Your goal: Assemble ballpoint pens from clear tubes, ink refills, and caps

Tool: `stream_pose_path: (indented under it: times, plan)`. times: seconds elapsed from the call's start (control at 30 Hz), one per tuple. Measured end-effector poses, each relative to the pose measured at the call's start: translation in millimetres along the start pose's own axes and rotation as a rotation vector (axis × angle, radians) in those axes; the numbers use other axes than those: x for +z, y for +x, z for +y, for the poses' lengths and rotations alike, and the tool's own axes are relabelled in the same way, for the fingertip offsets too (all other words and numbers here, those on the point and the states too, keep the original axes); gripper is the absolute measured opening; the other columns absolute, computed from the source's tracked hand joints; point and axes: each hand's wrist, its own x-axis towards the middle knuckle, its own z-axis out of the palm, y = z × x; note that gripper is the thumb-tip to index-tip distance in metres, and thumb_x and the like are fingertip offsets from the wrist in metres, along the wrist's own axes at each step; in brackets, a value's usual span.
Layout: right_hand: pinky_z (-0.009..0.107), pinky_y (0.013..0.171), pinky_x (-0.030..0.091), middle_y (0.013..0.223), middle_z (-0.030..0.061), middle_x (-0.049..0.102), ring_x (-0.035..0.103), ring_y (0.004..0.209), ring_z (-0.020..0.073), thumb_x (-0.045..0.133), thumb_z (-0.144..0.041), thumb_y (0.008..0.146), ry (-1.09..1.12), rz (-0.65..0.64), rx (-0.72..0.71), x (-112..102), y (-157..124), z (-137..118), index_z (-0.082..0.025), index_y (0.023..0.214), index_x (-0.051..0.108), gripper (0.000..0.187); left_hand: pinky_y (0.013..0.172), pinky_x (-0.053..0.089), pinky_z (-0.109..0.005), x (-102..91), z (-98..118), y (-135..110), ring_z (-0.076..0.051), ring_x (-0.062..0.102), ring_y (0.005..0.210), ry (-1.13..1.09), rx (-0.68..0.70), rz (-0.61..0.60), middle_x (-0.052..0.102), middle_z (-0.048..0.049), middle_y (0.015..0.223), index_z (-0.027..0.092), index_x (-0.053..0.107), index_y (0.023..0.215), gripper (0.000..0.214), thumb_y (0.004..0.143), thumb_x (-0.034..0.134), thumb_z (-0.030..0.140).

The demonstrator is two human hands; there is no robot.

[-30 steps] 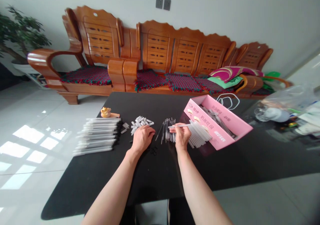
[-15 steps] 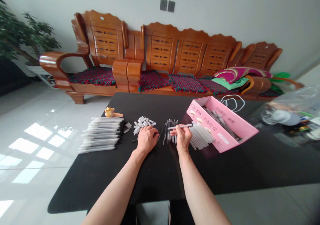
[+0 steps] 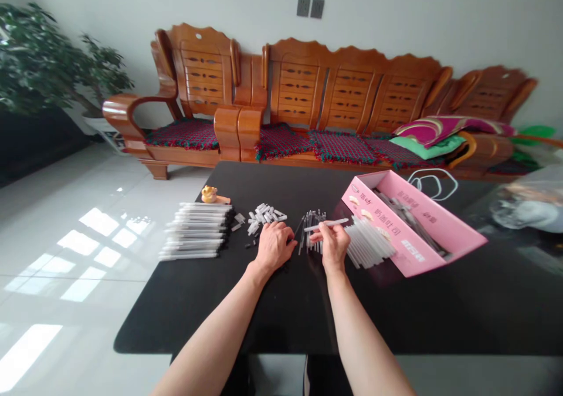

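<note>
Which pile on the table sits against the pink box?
The clear barrels beside the right hand; the refills, caps and stacked pens lie further left.

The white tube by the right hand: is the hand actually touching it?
Touching. The head view shows the right hand pinching the white tube between its fingertips, with the tube's ends sticking out on either side.

left hand edged nearer right hand; camera swung slightly left

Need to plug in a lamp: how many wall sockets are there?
2: left socket and right socket, side by side on the wall above the wooden sofa. Others may be hidden.
</note>
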Motion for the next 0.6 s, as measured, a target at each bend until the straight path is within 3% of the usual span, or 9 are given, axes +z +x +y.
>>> stream_pose_path:
  times: [0.17, 0.33, 0.6]
  plan:
    - [0.026, 0.039, 0.055, 0.057, 0.0000, 0.069, 0.065, 0.040, 0.0176, 0.072, -0.034, 0.078, 0.007, -0.006, -0.016, 0.5, -0.5, -0.3, -0.015, 0.085, 0.061, 0.023, 0.083, 0.042, -0.034, -2.5, -13.2, 0.6, -0.022, 0.059, 0.090, -0.054, -0.047, 0.091, 0.066, -0.0051, 0.088, 0.022, 0.071, 0.086, 0.011, 0.087, 0.061, 0.025]
    - [0.027, 0.039, 0.055, 0.057, 0.0006, 0.069, 0.064, 0.040, 0.0178, 0.074, -0.034, 0.076, 0.021, -0.031, 0.002, 1.3, -0.2, 2.2, -0.014, 0.085, 0.062, 0.024, 0.083, 0.044, -0.029, -4.1, -37.1, 0.4, -0.019, 0.059, 0.092, -0.080, -0.198, 0.235, 0.067, -0.0049, 0.093, 0.021, 0.071, 0.094, 0.022, 0.092, 0.050, 0.017]
    - [0.026, 0.039, 0.055, 0.058, 0.0011, 0.069, 0.065, 0.041, 0.0179, 0.075, -0.035, 0.076, 0.007, -0.071, 0.019, 2.5, -1.7, 3.2, -0.014, 0.087, 0.064, 0.026, 0.084, 0.041, -0.035, -9.4, -39.4, 1.0, -0.023, 0.058, 0.092, 0.058, -0.253, 0.230, 0.068, -0.0059, 0.095, 0.024, 0.072, 0.094, 0.020, 0.092, 0.053, 0.022]
